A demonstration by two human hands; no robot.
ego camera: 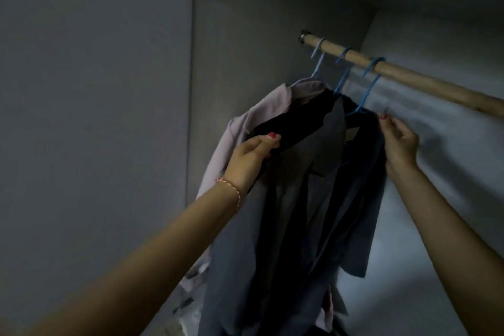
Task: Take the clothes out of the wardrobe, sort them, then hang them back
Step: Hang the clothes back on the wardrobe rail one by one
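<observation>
Your left hand (253, 155) grips the near shoulder of the grey jacket (308, 172), while your right hand (399, 142) pinches its far shoulder just below the blue hanger (365, 95). Three garments hang at the left end of the wooden rail (409, 79), the pink shirt (261, 114) farthest left. You seem to be either taking down or settling this jacket; next, the hook needs lifting or straightening on the rail.

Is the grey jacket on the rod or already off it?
On it: the grey jacket hangs from a blue hanger hooked over the rod.
</observation>
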